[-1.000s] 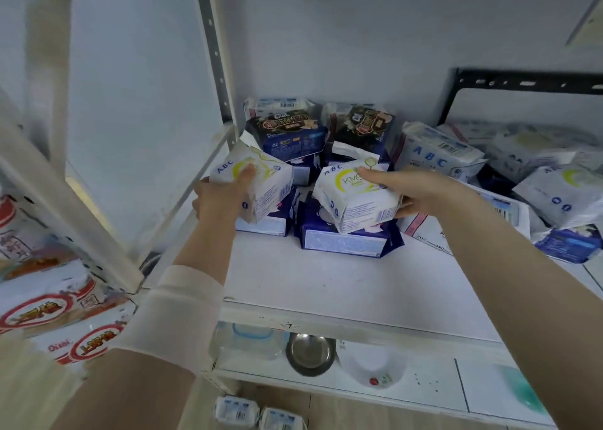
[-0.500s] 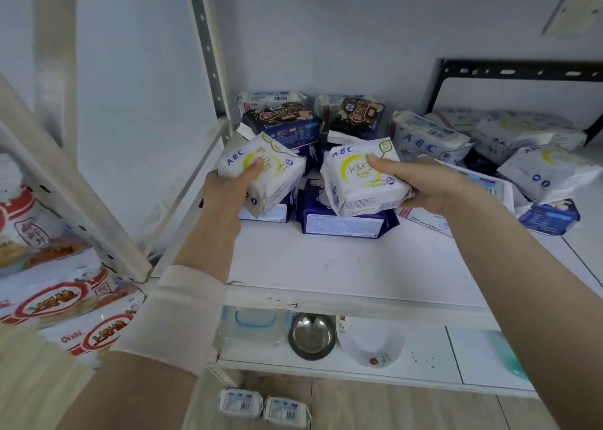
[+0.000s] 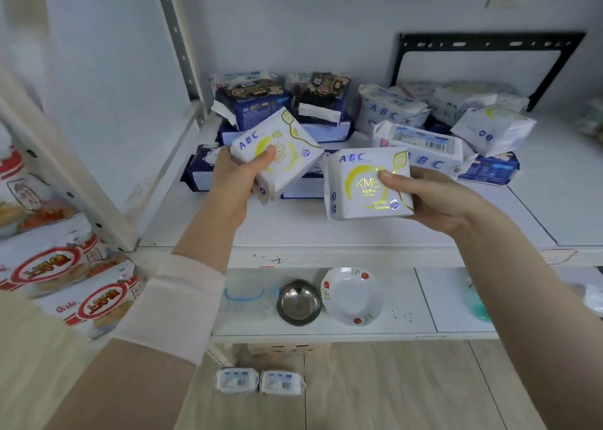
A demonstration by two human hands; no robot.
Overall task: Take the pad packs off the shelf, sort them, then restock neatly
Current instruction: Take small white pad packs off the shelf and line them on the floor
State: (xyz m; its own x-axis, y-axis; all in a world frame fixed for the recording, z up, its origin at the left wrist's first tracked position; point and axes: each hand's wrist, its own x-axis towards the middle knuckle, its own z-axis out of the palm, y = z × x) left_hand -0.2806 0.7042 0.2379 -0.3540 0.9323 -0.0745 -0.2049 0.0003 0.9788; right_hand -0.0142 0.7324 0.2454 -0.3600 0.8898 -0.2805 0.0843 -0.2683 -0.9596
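My left hand point(image 3: 233, 181) grips a white ABC pad pack with a yellow ring point(image 3: 287, 139), tilted, above the white shelf point(image 3: 293, 230). My right hand point(image 3: 434, 198) grips a second white ABC pack with yellow print point(image 3: 355, 188), thumb on its front. Both packs are held clear of the shelf board. Behind them lie several dark blue packs point(image 3: 251, 103) at the back left and several white ABC packs point(image 3: 388, 108) jumbled at the back right. Two small white packs point(image 3: 259, 380) lie on the wooden floor below.
A perforated shelf post point(image 3: 177, 41) rises at the back left. A black metal bracket point(image 3: 489, 43) hangs on the wall. The lower shelf holds a steel bowl point(image 3: 298, 300), a flowered white dish point(image 3: 350, 296) and a clear box point(image 3: 243, 294). Snack bags point(image 3: 62, 266) fill the left.
Both hands have lifted their white packs off the blue packs and drawn them back toward me, out over the front part of the shelf.
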